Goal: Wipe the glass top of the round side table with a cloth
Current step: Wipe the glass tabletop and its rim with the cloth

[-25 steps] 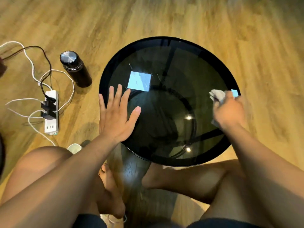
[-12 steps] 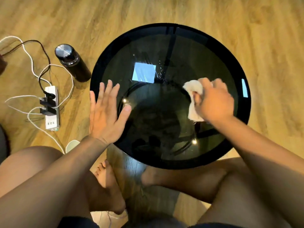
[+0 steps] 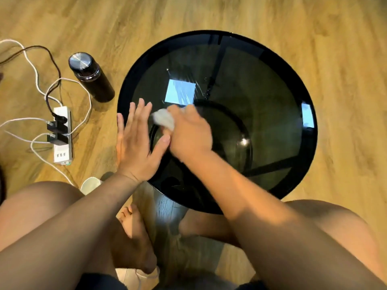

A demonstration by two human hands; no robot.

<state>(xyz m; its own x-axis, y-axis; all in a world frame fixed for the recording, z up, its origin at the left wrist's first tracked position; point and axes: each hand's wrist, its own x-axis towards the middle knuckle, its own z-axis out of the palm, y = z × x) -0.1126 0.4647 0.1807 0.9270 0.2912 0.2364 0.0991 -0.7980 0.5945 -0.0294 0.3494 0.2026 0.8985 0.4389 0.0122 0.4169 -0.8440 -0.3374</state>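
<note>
The round side table (image 3: 272,97) has a dark glass top with a black rim and fills the middle of the head view. My right hand (image 3: 189,136) presses a small white cloth (image 3: 163,120) onto the glass at the table's left side. Only the cloth's left end sticks out past my fingers. My left hand (image 3: 137,145) lies flat on the table's left rim, fingers spread, its thumb almost touching my right hand. A bright square reflection sits on the glass just beyond the cloth.
A black flask (image 3: 91,77) with a metal lid stands on the wooden floor (image 3: 345,59) left of the table. Farther left lies a white power strip (image 3: 62,136) with plugs and loose cables. A small white object (image 3: 91,185) sits by my left knee. My bare legs and feet are under the table's near edge.
My right hand has swept the cloth across the glass from the right rim to the left side, ending beside my left hand. My left hand has stayed flat on the left rim.
</note>
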